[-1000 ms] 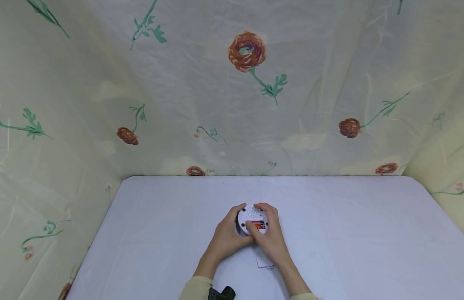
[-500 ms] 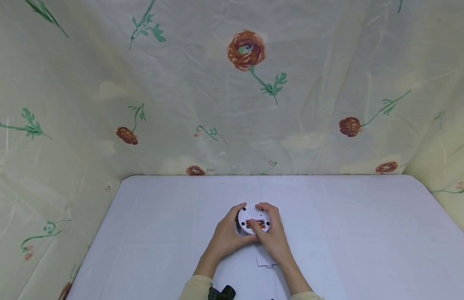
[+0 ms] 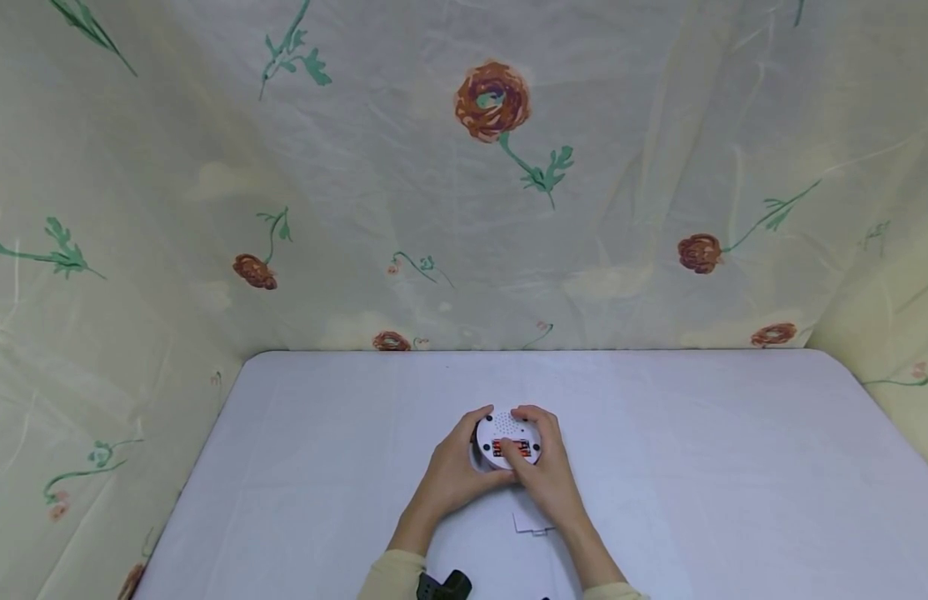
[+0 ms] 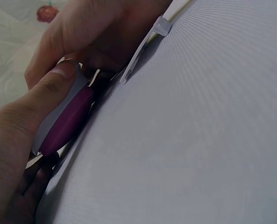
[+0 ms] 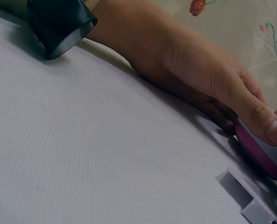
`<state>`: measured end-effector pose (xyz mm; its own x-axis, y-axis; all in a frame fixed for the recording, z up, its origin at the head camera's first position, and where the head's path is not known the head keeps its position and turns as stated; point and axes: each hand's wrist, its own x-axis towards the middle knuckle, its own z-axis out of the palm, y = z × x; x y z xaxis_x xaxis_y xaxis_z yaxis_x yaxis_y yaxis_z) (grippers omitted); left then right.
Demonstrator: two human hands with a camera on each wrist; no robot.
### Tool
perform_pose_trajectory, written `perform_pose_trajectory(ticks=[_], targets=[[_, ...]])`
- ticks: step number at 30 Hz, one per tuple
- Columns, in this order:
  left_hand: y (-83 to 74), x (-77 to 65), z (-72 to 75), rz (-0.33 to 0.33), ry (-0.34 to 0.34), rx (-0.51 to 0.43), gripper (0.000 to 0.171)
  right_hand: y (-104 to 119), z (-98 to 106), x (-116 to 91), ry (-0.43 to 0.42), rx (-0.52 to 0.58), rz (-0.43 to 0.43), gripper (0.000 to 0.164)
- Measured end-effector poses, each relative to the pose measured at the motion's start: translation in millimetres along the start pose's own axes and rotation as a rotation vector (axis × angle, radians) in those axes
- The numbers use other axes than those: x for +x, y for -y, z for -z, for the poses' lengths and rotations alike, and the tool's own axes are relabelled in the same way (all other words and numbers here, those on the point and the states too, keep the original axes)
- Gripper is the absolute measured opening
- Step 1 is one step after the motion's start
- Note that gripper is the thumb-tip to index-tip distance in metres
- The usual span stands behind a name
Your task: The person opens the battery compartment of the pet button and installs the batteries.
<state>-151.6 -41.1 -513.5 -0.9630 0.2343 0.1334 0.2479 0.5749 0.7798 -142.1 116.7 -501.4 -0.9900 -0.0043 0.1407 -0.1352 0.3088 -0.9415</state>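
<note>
Near the middle of the table, both hands hold a round white speaker-like device (image 3: 503, 426), its dotted grille and dark feet facing up. Orange-and-black batteries (image 3: 524, 449) lie in its open compartment. My left hand (image 3: 456, 471) curls round the left side, with the thumb along the near edge. With its fingers over the far right rim, my right hand (image 3: 546, 475) rests its thumb on the batteries and hides part of them. A purple band (image 4: 68, 121) runs round the device's lower side in the left wrist view.
A thin white battery cover (image 3: 530, 523) with a small tab lies on the white table (image 3: 321, 467) just below the right hand. A black wrist mount (image 3: 443, 586) sits at the left sleeve. Flowered cloth (image 3: 584, 275) hangs behind and at both sides.
My right thumb has shifted slightly to the right over the compartment, and more of the batteries shows at its left. My left hand keeps its hold; the last half second looks still.
</note>
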Motion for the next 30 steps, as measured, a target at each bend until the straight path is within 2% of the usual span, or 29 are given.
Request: perform_pose_trajectory(ticks=[5, 15, 21, 30], targets=[[-2.0, -0.8, -0.2, 0.003, 0.003, -0.008, 0.095, 7, 3, -2, 0.008, 0.006, -0.031, 0.048], [-6.1, 1.2, -2.1, -0.004, -0.004, -0.037, 0.097, 1, 11, -2, 0.017, 0.035, -0.053, 0.073], [-6.8, 1.4, -4.5, 0.013, 0.009, -0.054, 0.099, -2, 20, -6, 0.016, 0.071, -0.060, 0.061], [-3.1, 2.6, -1.0, 0.030, 0.008, -0.061, 0.097, -4, 26, -12, 0.013, -0.003, -0.049, 0.053]])
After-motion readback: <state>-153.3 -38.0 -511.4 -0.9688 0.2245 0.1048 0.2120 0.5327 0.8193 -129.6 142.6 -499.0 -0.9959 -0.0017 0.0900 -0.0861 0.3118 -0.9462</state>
